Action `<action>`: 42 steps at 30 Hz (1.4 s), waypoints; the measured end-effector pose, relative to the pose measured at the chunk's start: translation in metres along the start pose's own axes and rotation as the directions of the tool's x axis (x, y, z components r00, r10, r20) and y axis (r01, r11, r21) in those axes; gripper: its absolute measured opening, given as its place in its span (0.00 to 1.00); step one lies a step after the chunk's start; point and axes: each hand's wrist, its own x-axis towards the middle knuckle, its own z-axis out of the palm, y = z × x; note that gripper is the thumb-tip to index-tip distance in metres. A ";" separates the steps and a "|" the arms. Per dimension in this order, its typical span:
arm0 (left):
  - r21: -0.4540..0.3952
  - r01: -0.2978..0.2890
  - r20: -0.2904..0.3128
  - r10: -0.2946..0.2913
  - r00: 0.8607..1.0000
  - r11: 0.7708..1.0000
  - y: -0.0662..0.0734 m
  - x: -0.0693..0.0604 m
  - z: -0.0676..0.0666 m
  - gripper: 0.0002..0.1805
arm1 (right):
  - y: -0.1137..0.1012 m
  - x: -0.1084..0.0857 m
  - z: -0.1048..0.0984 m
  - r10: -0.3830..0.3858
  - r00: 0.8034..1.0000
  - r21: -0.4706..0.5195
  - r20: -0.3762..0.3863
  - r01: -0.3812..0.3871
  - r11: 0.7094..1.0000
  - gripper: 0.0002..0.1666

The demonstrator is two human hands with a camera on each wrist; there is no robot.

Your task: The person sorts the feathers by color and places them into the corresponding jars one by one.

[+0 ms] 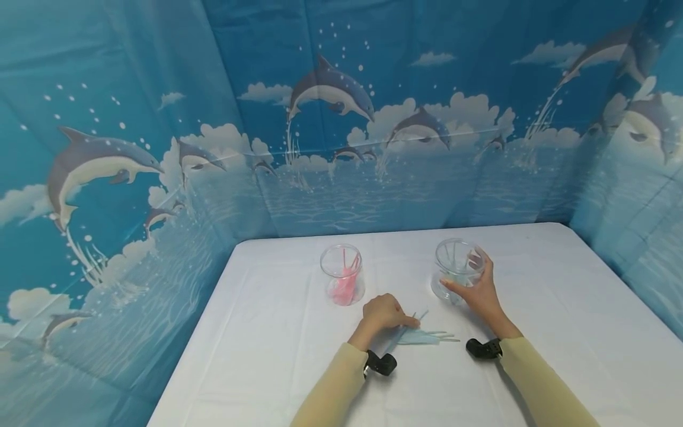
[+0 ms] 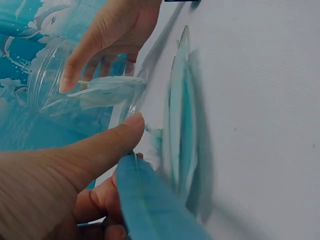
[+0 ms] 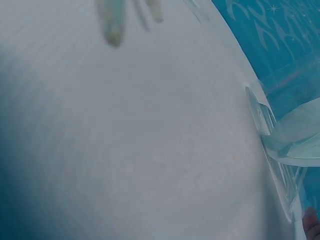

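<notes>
Between its thumb and fingers my left hand (image 1: 385,311) pinches a blue feather (image 2: 155,205), close above the white table. Beside it lies a small bunch of pale blue feathers (image 1: 418,338), quills pointing right in the head view. My right hand (image 1: 480,295) grips the side of a clear jar (image 1: 441,289) that stands upright, thumb in front and fingers around the far side. Pale blue-green feathers (image 2: 112,92) stand inside this jar. In the right wrist view only a fingertip (image 3: 311,225) and part of the jar's base (image 3: 277,160) show.
A second clear jar (image 1: 328,274) holding pink feathers (image 1: 345,286) stands to the left of the gripped jar. Behind the white table (image 1: 256,332) hangs a blue dolphin-print curtain (image 1: 341,196), which also closes off both sides.
</notes>
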 end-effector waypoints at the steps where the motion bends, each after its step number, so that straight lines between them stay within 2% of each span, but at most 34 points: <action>1: -0.013 -0.001 0.004 0.001 1.000 1.000 0.000 0.000 -0.001 0.21 | 0.000 0.000 0.000 -0.002 1.000 -0.001 -0.001 0.002 1.000 0.67; 8: -0.122 -0.059 0.005 0.061 0.998 0.991 0.000 0.001 -0.014 0.19 | 0.004 0.001 -0.001 -0.005 1.000 -0.003 -0.004 0.005 1.000 0.68; 12: -0.261 -0.127 0.006 0.133 0.991 0.957 0.002 0.007 -0.024 0.17 | 0.004 0.000 0.000 0.002 1.000 -0.004 -0.004 -0.002 1.000 0.68; 15: -0.389 -0.178 -0.006 0.190 0.982 0.904 0.006 0.012 -0.034 0.16 | 0.003 0.001 0.002 -0.002 1.000 -0.002 -0.009 0.002 1.000 0.67; 18: -0.502 -0.220 -0.048 0.227 0.973 0.836 0.012 0.016 -0.043 0.15 | 0.003 0.001 0.002 -0.008 1.000 0.004 -0.007 0.008 1.000 0.67; 21: -0.566 -0.272 -0.125 0.245 0.961 0.778 0.022 0.022 -0.049 0.15 | 0.003 0.001 0.003 -0.019 1.000 0.019 -0.004 0.019 1.000 0.66; 24: -0.601 -0.334 -0.229 0.243 0.942 0.726 0.035 0.032 -0.054 0.14 | 0.003 0.002 0.002 -0.028 1.000 0.028 -0.007 0.029 0.999 0.66; 27: -0.621 -0.390 -0.339 0.216 0.916 0.680 0.050 0.044 -0.057 0.14 | 0.003 0.002 0.003 -0.024 1.000 0.016 -0.014 0.024 1.000 0.66; 30: -0.611 -0.446 -0.442 0.185 0.877 0.655 0.066 0.057 -0.058 0.15 | 0.003 0.001 0.002 -0.006 1.000 -0.009 -0.019 0.006 1.000 0.67; 35: -0.575 -0.547 -0.589 0.156 0.793 0.609 0.086 0.076 -0.059 0.16 | 0.004 0.001 0.003 -0.002 1.000 -0.003 -0.021 0.002 1.000 0.67; 39: -0.557 -0.604 -0.664 0.131 0.736 0.569 0.098 0.087 -0.054 0.15 | 0.007 0.002 0.003 -0.023 0.999 0.002 -0.025 0.023 1.000 0.68; 42: -0.526 -0.639 -0.717 0.112 0.688 0.562 0.105 0.093 -0.049 0.14 | 0.007 0.003 0.002 -0.039 0.999 0.008 -0.029 0.040 0.999 0.67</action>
